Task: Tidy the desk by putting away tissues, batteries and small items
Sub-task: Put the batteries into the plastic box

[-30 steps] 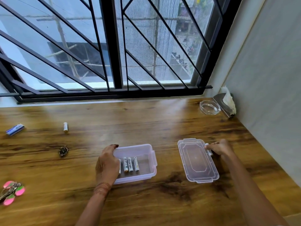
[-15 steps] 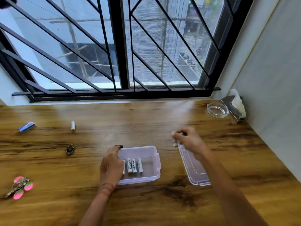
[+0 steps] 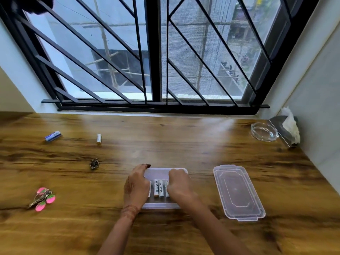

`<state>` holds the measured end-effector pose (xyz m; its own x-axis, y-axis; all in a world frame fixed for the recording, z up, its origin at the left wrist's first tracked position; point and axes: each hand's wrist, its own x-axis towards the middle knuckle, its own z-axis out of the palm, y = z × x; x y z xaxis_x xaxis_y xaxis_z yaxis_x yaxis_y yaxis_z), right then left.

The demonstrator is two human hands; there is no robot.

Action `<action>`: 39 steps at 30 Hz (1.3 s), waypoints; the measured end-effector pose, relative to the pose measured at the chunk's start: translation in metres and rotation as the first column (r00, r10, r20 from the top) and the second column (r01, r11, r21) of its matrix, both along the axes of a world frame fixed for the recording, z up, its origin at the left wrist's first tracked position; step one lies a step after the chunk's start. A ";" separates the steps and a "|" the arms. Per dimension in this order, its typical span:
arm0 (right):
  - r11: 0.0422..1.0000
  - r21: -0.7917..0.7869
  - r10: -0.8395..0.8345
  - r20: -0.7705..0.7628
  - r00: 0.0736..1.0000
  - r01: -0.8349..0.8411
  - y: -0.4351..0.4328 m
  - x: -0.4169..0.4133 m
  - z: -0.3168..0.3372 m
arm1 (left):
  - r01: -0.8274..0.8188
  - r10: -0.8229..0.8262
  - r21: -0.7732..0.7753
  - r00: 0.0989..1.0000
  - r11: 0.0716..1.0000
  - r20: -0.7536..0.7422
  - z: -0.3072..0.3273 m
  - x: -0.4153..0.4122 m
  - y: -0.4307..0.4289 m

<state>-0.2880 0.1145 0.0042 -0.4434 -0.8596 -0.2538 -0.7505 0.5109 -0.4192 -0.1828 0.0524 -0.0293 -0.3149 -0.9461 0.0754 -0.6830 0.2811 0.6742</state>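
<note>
The box (image 3: 159,174) is steadied by the left hand (image 3: 136,188). The right hand (image 3: 179,186) is curled over the batteries (image 3: 159,188) inside; its hold cannot be told. A parallel, low release is advised.

Barred window (image 3: 156,52) behind wood desk (image 3: 184,140); wall (image 3: 320,107) at right.

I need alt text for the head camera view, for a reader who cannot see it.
Two hands, left and right, rest over an open clear box holding batteries on a wooden desk below a barred window. Its lid lies to the right; a loose battery, keys and a glass ashtray sit farther off.
</note>
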 end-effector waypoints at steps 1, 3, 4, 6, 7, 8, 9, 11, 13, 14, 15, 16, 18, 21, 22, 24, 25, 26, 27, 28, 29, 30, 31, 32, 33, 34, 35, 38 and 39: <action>1.000 -0.011 0.003 -0.012 1.000 -0.003 0.000 0.000 0.000 | -0.001 0.001 -0.002 1.000 1.000 -0.002 0.000 0.000 0.000; 0.999 -0.039 0.007 -0.048 0.999 -0.009 0.001 -0.001 -0.001 | -0.001 0.001 -0.010 1.000 1.000 -0.002 -0.001 0.000 -0.001; 0.998 -0.056 0.017 -0.072 0.997 -0.021 0.002 -0.001 0.000 | 0.003 -0.003 -0.011 1.000 1.000 -0.001 -0.002 0.000 -0.001; 0.994 -0.091 0.045 -0.108 0.993 -0.055 0.005 -0.001 0.000 | 0.013 -0.013 -0.012 1.000 1.000 -0.002 -0.002 0.000 -0.001; 0.992 -0.107 0.056 -0.119 0.991 -0.069 0.006 -0.002 0.001 | 0.014 -0.014 -0.012 1.000 1.000 -0.004 -0.003 0.000 -0.002; 0.989 -0.123 0.067 -0.131 0.989 -0.084 0.007 -0.004 0.001 | 0.014 -0.014 -0.011 1.000 1.000 -0.010 -0.003 0.000 -0.002; 0.985 -0.143 0.077 -0.142 0.987 -0.098 0.007 -0.006 0.001 | 0.010 -0.010 -0.007 1.000 1.000 -0.022 -0.003 0.000 -0.003; 0.975 -0.189 0.092 -0.144 0.985 -0.119 0.003 -0.010 0.000 | -0.006 0.007 0.016 0.997 1.000 -0.072 -0.002 0.000 -0.004; 0.966 -0.239 0.074 -0.131 0.989 -0.104 -0.003 -0.013 0.000 | -0.032 0.041 0.060 0.987 0.998 -0.158 0.001 0.002 -0.004; 0.959 -0.267 0.067 -0.122 0.990 -0.097 -0.007 -0.011 0.000 | -0.049 0.062 0.073 0.980 0.996 -0.191 0.003 0.005 -0.004; 0.951 -0.293 0.064 -0.117 0.991 -0.096 -0.011 -0.009 0.000 | -0.065 0.081 0.080 0.974 0.995 -0.213 0.005 0.009 -0.004; 0.944 -0.314 0.071 -0.118 0.990 -0.105 -0.017 -0.005 0.001 | -0.082 0.099 0.080 0.967 0.993 -0.234 0.005 0.014 -0.006; 0.934 -0.334 0.095 -0.108 0.990 -0.126 -0.030 0.005 0.005 | -0.114 0.133 0.085 0.957 0.990 -0.258 0.006 0.024 -0.014; 0.918 -0.359 0.153 -0.073 0.986 -0.169 -0.058 0.025 0.012 | -0.162 0.177 0.079 0.951 0.984 -0.252 0.008 0.047 -0.034; 0.913 -0.365 0.170 -0.067 0.983 -0.183 -0.070 0.033 0.014 | -0.176 0.188 0.072 0.949 0.982 -0.252 0.009 0.057 -0.043; 0.909 -0.370 0.190 -0.044 0.981 -0.192 -0.097 0.047 0.015 | -0.209 0.221 0.074 0.941 0.975 -0.257 0.010 0.075 -0.065; 0.909 -0.368 0.197 -0.027 0.980 -0.193 -0.113 0.054 0.014 | -0.226 0.240 0.086 0.937 0.970 -0.255 0.011 0.084 -0.077; 0.911 -0.364 0.204 -0.009 0.979 -0.193 -0.132 0.063 0.011 | -0.240 0.256 0.093 0.933 0.966 -0.252 0.010 0.095 -0.090; 0.916 -0.351 0.210 0.010 0.978 -0.193 -0.152 0.071 0.007 | -0.250 0.268 0.100 0.931 0.963 -0.246 0.009 0.106 -0.104; 0.924 -0.328 0.214 0.017 0.977 -0.196 -0.170 0.077 0.004 | -0.257 0.274 0.101 0.930 0.961 -0.244 0.008 0.114 -0.116; 0.933 -0.301 0.210 0.013 0.978 -0.196 -0.189 0.086 0.000 | -0.257 0.274 0.100 0.933 0.961 -0.234 0.008 0.125 -0.130; 0.941 -0.277 0.203 -0.001 0.979 -0.195 -0.207 0.094 -0.004 | -0.257 0.272 0.095 0.937 0.962 -0.218 0.007 0.135 -0.143; 0.947 -0.259 0.195 -0.010 0.981 -0.191 -0.223 0.103 -0.008 | -0.262 0.276 0.093 0.941 0.960 -0.198 0.006 0.146 -0.156; 0.951 -0.251 0.187 -0.007 0.982 -0.183 -0.238 0.110 -0.013 | -0.271 0.283 0.090 0.943 0.958 -0.175 0.005 0.156 -0.169; 0.953 -0.248 0.179 -0.001 0.984 -0.174 -0.249 0.115 -0.018 | -0.281 0.292 0.092 0.944 0.955 -0.154 0.005 0.164 -0.180; 0.957 -0.240 0.168 0.007 0.986 -0.162 -0.261 0.122 -0.024 | -0.284 0.294 0.093 0.946 0.954 -0.136 0.005 0.174 -0.192; 0.961 -0.231 0.161 0.006 0.987 -0.155 -0.271 0.128 -0.029 | -0.281 0.292 0.098 0.948 0.955 -0.123 0.004 0.182 -0.203; 0.960 -0.237 0.140 -0.055 0.989 -0.150 -0.286 0.142 -0.043 | -0.267 0.279 0.106 0.954 0.958 -0.109 0.000 0.203 -0.227; 0.959 -0.237 0.131 -0.103 0.986 -0.153 -0.289 0.146 -0.046 | -0.263 0.274 0.104 0.956 0.959 -0.106 -0.001 0.208 -0.232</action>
<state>-0.1417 -0.1747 -0.0417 -0.3232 -0.9463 0.0046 -0.8463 0.2868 -0.4489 0.0249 -0.1801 -0.0302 -0.0424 -0.9991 0.0092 -0.6388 0.0342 0.7686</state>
